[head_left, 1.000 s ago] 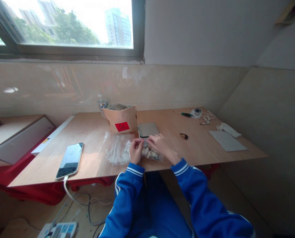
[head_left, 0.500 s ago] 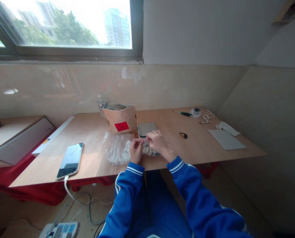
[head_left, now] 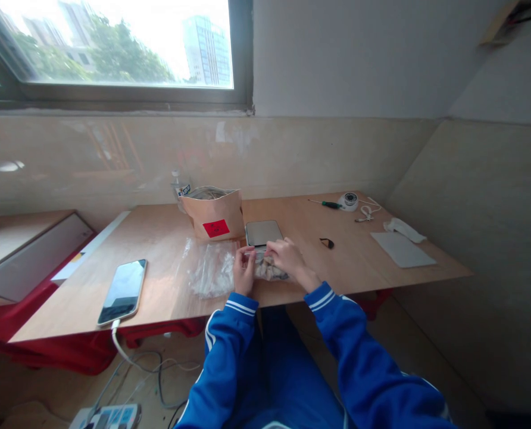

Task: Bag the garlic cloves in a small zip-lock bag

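Observation:
Between my hands is a small clear plastic bag (head_left: 269, 269) with pale brownish pieces inside, too small to name. My left hand (head_left: 244, 268) pinches its upper left edge. My right hand (head_left: 287, 257) is closed on the top edge toward the right. Just left of my left hand lies a heap of clear plastic bags (head_left: 212, 271). Right behind the held bag sits a flat square scale (head_left: 264, 232), its front partly covered by the bag and my fingers. A brown paper pouch (head_left: 216, 211) with a red label stands with its top gaping, left of the scale.
A plugged-in phone (head_left: 123, 291) lies at the table's left front. Toward the right are a small black object (head_left: 327, 243), a green-handled screwdriver (head_left: 330, 204), a white dome camera (head_left: 349, 201) and a white sheet (head_left: 403, 249). A clear bottle (head_left: 179, 186) stands behind the pouch.
My right hand has shifted slightly right along the bag's top edge, showing more of its contents. My left hand keeps its pinch. The whole view has turned slightly right.

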Motion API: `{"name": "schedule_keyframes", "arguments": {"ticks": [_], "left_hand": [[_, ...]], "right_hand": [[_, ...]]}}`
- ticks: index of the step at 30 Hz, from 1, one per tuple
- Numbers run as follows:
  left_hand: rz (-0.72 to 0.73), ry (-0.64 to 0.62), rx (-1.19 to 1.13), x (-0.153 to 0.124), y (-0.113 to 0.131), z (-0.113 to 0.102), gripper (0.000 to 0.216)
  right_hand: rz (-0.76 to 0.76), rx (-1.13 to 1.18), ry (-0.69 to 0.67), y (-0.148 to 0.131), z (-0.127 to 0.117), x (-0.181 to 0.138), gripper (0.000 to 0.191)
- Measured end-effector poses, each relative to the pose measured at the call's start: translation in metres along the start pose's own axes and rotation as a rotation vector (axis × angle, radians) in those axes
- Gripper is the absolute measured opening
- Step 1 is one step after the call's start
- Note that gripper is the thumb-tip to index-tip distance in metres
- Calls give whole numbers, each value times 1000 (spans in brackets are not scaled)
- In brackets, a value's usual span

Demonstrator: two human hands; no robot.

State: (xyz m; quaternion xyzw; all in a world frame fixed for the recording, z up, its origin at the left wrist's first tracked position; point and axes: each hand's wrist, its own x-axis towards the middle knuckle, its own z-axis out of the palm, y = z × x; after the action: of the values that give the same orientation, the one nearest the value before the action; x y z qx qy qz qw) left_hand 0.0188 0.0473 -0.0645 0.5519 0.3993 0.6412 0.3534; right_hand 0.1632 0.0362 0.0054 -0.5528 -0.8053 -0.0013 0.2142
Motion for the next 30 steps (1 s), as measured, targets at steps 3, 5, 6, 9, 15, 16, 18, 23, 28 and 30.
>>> {"name": "schedule_keyframes", "arguments": {"ticks": [3,5,6,9,15,16,18,23,28,30], "left_hand": [[-17,0,7,0,1,0,28],[-43,17,17,1,1,0,27],[-58,34,20,1,0,0,27],[-83,84,16,2,-2,-1,28],[-79,46,7,2,-1,-1,30],[-82,48,7,1,-1,-1,30],[-86,67,10,1,-1,-1,30],[-103,117,26,2,-6,-2,31],[-110,119,71,1,-10,-2,30],[-100,88,73,0,-7,-2,31]], "right_hand": [[-21,54,-25,0,-1,1,12],[-12,134,-41,4,-1,-2,14],[2,175,-45,7,-2,-3,18],[34,226,-40,14,-3,-9,17],[59,74,-9,11,-5,-9,17],[64,67,-13,10,-5,-9,17],[53,66,-17,8,-5,-9,17],[44,127,-6,17,-6,-14,19],[95,160,26,32,-9,-20,15],[107,115,90,33,-8,-22,17]]}}
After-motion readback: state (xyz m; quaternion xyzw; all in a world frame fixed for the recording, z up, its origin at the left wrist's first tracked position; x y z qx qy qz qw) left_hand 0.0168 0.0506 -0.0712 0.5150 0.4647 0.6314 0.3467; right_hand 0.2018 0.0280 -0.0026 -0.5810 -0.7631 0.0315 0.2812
